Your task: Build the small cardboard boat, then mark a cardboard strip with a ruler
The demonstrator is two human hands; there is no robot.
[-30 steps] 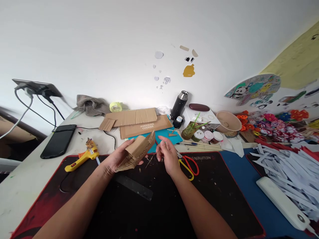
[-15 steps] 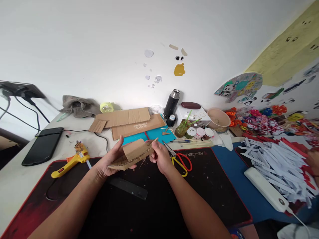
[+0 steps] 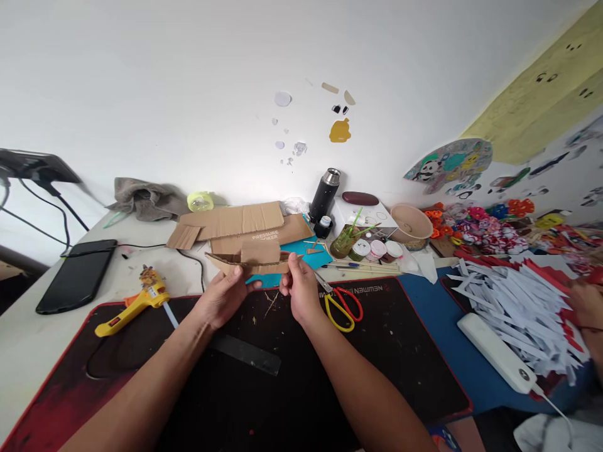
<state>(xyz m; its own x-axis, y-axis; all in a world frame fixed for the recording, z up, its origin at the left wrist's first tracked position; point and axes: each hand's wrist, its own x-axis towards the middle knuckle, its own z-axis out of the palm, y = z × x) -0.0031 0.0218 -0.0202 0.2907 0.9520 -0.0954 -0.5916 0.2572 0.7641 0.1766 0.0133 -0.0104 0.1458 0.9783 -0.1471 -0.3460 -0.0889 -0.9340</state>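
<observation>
Between my two hands is a boat-shaped cardboard piece point(image 3: 260, 253), long and narrow with pointed ends and a raised block in its middle. My left hand point(image 3: 226, 295) pinches its lower edge near the left, thumb on the front side. My right hand point(image 3: 301, 285) grips the right end between thumb and fingers. Scissors point(image 3: 343, 307) with yellow and red handles lie just right of my right hand. Below my left hand a dark clear ruler point(image 3: 247, 354) rests on the black mat point(image 3: 292, 408). Cardboard scraps point(image 3: 271, 302) are scattered on the mat.
A yellow glue gun point(image 3: 134, 307) and a black phone point(image 3: 78, 276) lie left. Flat cardboard sheets point(image 3: 230, 221), a black flask point(image 3: 325, 193) and paint jars point(image 3: 375, 250) stand behind. White paper strips point(image 3: 513, 314) are heaped at right, where another person's hand point(image 3: 586, 301) shows.
Both hands have lifted the cardboard boat away from me and levelled it, so its long side faces me. My left hand has shifted from beneath its left end to its lower edge.
</observation>
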